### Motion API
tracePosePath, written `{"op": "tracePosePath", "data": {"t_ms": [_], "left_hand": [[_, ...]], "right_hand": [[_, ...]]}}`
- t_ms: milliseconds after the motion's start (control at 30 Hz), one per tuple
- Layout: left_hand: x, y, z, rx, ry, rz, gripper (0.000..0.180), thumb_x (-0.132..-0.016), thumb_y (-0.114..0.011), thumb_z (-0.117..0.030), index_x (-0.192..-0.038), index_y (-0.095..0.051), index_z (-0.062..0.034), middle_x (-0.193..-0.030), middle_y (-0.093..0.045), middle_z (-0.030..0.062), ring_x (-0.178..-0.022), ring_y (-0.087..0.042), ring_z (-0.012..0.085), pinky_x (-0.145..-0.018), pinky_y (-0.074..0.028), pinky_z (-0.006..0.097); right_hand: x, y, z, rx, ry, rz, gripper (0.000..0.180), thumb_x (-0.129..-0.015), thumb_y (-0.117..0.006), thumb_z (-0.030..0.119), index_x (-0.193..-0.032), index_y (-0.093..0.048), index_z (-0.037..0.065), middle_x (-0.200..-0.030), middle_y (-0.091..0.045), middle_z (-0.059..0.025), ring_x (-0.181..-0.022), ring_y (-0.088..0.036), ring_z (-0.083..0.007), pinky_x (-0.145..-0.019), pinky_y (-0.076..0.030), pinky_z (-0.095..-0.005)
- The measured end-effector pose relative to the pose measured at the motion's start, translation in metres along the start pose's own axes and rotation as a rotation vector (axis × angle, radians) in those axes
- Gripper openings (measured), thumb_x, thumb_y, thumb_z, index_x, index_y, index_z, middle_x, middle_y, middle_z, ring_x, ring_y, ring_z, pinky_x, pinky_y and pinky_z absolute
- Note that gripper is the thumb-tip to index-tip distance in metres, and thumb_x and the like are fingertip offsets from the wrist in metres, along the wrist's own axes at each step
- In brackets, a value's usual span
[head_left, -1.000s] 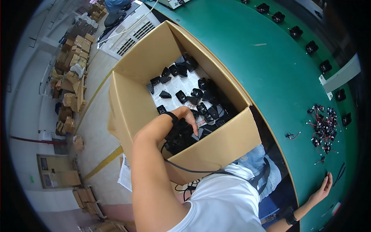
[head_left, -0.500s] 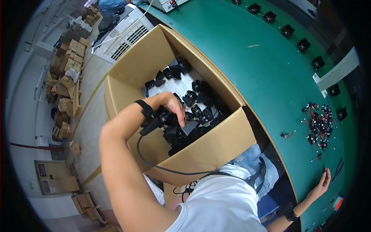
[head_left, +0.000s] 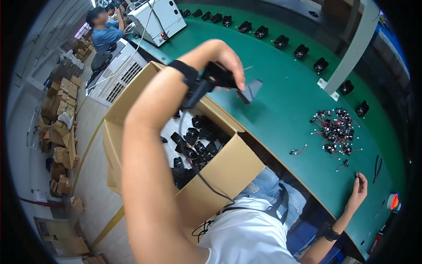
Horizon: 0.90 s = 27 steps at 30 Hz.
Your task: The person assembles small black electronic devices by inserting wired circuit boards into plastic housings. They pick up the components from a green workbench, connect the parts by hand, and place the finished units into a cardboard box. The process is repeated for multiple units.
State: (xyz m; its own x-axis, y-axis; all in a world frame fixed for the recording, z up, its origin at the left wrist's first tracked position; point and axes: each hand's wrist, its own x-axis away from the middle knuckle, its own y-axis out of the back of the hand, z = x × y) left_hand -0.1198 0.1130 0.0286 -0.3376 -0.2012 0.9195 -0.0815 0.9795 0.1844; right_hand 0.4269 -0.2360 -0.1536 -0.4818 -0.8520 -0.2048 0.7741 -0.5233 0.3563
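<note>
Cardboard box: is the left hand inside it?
No: the left hand is raised above the green table, holding a black part, outside the cardboard box.

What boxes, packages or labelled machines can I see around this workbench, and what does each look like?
Open cardboard box: brown, beside the green bench, holding black plastic parts on a white sheet; the left hand holds one such part above it.
Stacked cartons: brown, piled along the floor at far left.
Machine cabinet: white, boxy, at the bench's far end, with a small red spot on its front.
No readable screen shows.
</note>
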Motion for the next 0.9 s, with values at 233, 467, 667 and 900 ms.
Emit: {"op": "tracePosePath", "data": {"t_ms": [233,467,667,900], "left_hand": [[-0.046,0.004,-0.022,-0.188,-0.081,-0.410,0.066,-0.081,-0.077,-0.049,-0.136,-0.060,-0.0164,-0.136,-0.057,0.0171,-0.122,-0.057,0.0309,-0.095,-0.051,0.051],[0.007,-0.077,0.148,0.174,-0.305,-1.544,0.033,-0.088,-0.064,-0.032,-0.079,-0.062,-0.0001,-0.067,-0.060,0.0048,-0.065,-0.057,0.0138,-0.061,-0.048,0.034],[-0.120,-0.337,0.465,0.202,0.686,-0.826,0.093,-0.079,-0.059,-0.077,-0.134,-0.057,-0.0013,-0.132,-0.059,0.0269,-0.126,-0.055,0.0375,-0.107,-0.042,0.048],[-0.130,-0.352,0.302,0.484,0.636,-0.266,0.134,-0.059,-0.067,-0.088,-0.151,-0.031,0.0017,-0.147,-0.043,0.0288,-0.131,-0.052,0.0339,-0.095,-0.053,0.049]], "right_hand": [[0.004,0.003,0.004,-0.017,-0.009,-0.015,0.022,-0.100,-0.058,0.008,-0.117,-0.061,-0.005,-0.114,-0.065,-0.0094,-0.108,-0.060,-0.0157,-0.099,-0.045,-0.0289],[0.006,0.003,0.007,0.048,-0.032,-0.024,0.020,-0.100,-0.057,0.007,-0.116,-0.061,-0.004,-0.112,-0.064,-0.0084,-0.107,-0.060,-0.0144,-0.097,-0.045,-0.0277],[-0.007,-0.011,-0.027,-0.010,-0.055,0.050,0.020,-0.100,-0.057,0.006,-0.116,-0.060,-0.004,-0.111,-0.064,-0.0075,-0.104,-0.059,-0.0141,-0.094,-0.045,-0.0266],[0.004,0.010,-0.013,0.098,-0.029,0.003,0.021,-0.101,-0.054,0.008,-0.116,-0.059,-0.005,-0.112,-0.062,-0.0088,-0.106,-0.059,-0.0166,-0.098,-0.044,-0.0286]]}}
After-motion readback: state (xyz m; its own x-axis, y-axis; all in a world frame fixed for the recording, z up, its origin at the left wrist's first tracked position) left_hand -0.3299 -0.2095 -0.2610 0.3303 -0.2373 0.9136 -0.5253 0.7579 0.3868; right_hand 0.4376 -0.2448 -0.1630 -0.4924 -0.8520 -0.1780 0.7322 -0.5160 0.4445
